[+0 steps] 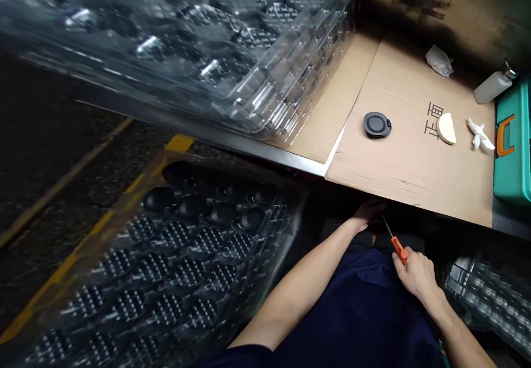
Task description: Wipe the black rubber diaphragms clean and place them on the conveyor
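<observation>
My right hand [416,273] is closed around the orange handle of a utility knife [399,249], in front of my dark blue shirt. The knife's thin metal blade points up and away, towards the bench edge. My left hand [367,216] is just below that edge, left of the blade tip; its fingers are in shadow, and whether they hold anything is hidden. On the cardboard [398,169] covering the bench lies a black oval plastic part [377,125] with a small tab on its right side.
Stacked clear trays [265,102] of dark parts stand on the bench at left. Another filled tray [199,246] sits lower left, and more trays [493,296] lower right. A white half-round pad [446,129], crumpled tissue [480,134], bottle [493,87] and green toolbox [514,141] are at right.
</observation>
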Tool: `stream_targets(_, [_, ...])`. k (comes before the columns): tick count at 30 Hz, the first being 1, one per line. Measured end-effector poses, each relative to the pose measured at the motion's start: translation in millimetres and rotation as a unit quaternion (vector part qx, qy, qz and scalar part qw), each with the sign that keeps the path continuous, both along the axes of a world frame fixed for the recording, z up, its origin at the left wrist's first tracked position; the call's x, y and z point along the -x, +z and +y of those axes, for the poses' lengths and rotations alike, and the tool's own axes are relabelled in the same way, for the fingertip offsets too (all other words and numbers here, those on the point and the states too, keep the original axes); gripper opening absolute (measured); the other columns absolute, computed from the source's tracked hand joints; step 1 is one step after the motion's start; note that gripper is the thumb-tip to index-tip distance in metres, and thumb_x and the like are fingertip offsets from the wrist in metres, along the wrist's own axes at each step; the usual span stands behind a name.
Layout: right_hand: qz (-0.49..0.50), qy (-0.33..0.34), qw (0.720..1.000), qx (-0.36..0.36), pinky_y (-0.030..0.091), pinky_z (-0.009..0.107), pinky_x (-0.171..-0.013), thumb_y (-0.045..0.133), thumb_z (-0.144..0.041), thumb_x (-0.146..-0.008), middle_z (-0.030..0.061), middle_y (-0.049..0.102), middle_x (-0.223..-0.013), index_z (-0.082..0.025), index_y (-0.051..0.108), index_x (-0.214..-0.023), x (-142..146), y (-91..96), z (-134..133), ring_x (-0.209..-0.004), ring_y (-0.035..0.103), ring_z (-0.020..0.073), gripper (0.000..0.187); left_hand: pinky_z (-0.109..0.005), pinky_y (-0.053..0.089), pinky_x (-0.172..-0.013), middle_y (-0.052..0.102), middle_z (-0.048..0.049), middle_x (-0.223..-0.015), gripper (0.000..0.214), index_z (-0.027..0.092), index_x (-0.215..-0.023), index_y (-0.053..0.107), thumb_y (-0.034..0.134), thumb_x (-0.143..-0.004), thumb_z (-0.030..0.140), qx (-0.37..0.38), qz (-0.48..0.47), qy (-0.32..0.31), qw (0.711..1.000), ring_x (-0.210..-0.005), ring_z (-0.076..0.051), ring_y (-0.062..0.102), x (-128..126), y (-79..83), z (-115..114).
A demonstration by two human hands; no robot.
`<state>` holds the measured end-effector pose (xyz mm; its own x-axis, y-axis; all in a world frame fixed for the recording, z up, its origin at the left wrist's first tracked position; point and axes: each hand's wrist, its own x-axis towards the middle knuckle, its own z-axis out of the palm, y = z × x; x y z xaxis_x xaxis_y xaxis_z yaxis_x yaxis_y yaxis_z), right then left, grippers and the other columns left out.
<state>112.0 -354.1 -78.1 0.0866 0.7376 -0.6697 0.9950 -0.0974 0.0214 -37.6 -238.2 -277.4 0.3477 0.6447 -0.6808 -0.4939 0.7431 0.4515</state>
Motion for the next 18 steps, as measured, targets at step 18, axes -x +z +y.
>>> stream_targets(18, [0.023, -0.054, 0.998, 0.004, 0.045, 0.033, -0.075, 0.039, -0.052, -0.105, 0.0102, 0.078, -0.094, -0.022, 0.065, -0.101, -7.1, -6.6, -0.8, -0.092, 0.076, 0.0296, 0.04, -0.045, 0.057, -0.099, 0.079, -0.0137, -0.114, 0.051, 0.016, -0.106, 0.081, 0.099, -0.062, 0.034, -0.08, 0.074, -0.009, 0.994, -0.114, -0.032, 0.07, -2.8, -4.1, -9.0])
